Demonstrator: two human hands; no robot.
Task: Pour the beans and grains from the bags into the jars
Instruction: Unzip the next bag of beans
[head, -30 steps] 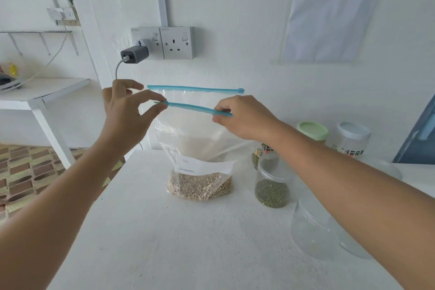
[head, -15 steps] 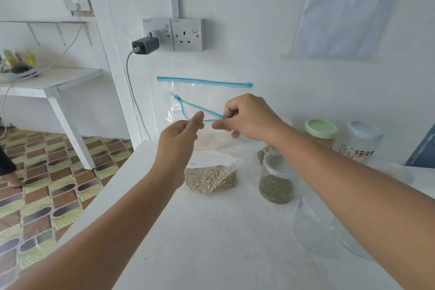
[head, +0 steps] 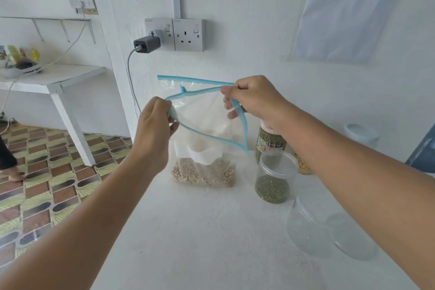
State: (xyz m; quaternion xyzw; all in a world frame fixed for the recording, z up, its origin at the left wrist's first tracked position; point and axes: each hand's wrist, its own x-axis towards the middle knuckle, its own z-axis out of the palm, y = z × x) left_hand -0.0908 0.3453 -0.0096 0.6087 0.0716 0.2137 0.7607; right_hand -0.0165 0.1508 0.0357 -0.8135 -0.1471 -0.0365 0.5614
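- white counter carries the bag and the jars.
- clear zip bag stands upright near the counter's back edge, its blue-edged mouth pulled open; pale grains fill its bottom.
- left hands: fingers pinch the near-left rim of the bag's mouth.
- right hands: fingers curled, pinching the right rim of the mouth.
- empty clear jar lies on its side at the right, near the front.
- open jar just right of the bag holds green beans at its bottom.
- taller labelled jar of green beans stands behind it.
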